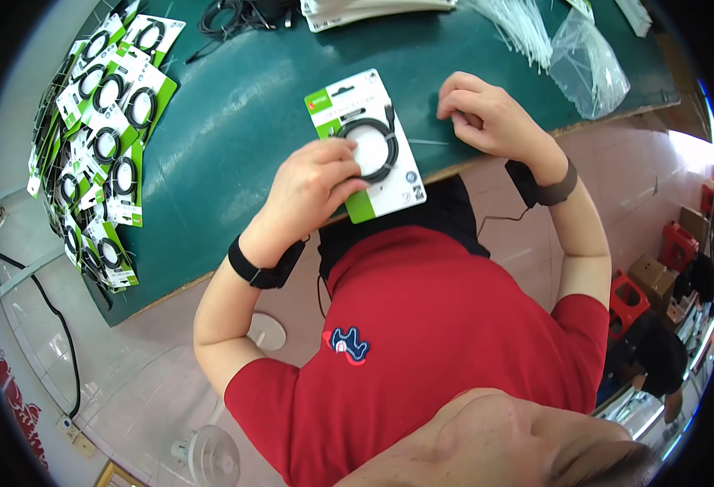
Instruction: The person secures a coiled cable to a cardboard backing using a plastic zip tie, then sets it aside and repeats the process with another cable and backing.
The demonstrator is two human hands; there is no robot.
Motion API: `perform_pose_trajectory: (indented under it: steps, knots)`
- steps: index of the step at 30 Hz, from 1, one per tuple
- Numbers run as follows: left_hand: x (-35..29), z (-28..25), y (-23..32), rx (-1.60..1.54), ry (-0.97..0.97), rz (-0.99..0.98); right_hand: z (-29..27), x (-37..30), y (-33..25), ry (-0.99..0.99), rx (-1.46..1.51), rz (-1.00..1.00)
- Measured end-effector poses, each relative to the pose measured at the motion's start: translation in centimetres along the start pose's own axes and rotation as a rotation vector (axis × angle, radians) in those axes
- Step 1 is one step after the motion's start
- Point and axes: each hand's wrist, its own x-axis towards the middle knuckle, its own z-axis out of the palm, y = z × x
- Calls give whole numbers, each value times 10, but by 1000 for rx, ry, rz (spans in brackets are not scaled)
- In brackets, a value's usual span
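Observation:
A white and green packaging card (406, 174) lies tilted on the green table near its front edge. Fixed on its face is a coiled black cable (393, 150), its plug toward the upper right of the coil. My left hand (315, 180) is closed over the left side of the coil and card, fingertips on the cable. A thin white cable tie (427, 142) sticks out from the card toward the right. Close to the tie's free end is my right hand (487, 115), raised by the table edge with fingers curled in; whether anything is between them is hidden.
Many carded cables (107, 146) are heaped at the table's left end. Loose black cables (231, 18) and a stack of white cards (373, 12) lie at the back. White cable ties (515, 28) and a clear plastic bag (588, 69) are at the back right. Red stools (677, 246) stand beyond.

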Motion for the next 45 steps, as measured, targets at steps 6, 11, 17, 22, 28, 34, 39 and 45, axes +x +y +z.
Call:
perform_pose_trajectory:
  steps: [6,11,17,22,28,34,39,45]
  knots:
    - [4,3,8,51,18,-12,40,6,-29,18,8,-102]
    - [2,8,9,97,28,-14,56,5,-33,66,-53,-117]
    - [-1,11,3,126,39,38,58,13,-35,-1,-61,-20]
    - [-3,12,3,128,71,51,65,13,-34,1,-45,65]
    - [-6,15,3,67,115,-1,59,10,-38,66,-83,-75]
    - [-6,16,1,61,129,-6,55,18,-26,43,-129,-313]
    - [-6,20,0,41,155,11,50,24,-19,-87,-69,-317]
    - [-5,24,-1,66,200,25,51,27,-16,-126,-74,-297]
